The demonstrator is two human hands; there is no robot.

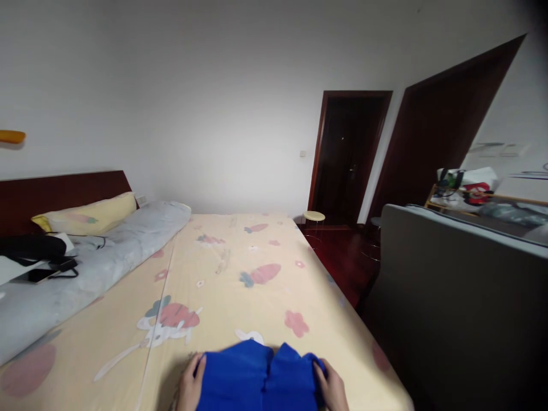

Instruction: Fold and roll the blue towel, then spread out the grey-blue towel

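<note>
A bright blue garment [240, 374], which looks like folded cloth with a dark split or seam down its middle, is at the bottom of the head view over the bed. My left hand [190, 381] grips its left edge, thumb on top and fingers curled around it. On the opposite side, my right hand [331, 385] pinches the right edge in the same way. The upper edge of the cloth rises in two uneven peaks. Its lower part is cut off by the frame, so the exact kind of garment cannot be made out.
Beneath lies a bed with a cream patterned sheet [222, 319]. A grey quilt [115, 262], a yellow pillow [92, 216] and a black bag [32, 251] are along the headboard. A round stool [314, 216] stands beyond the bed, and a dark grey panel [454, 302] rises at right.
</note>
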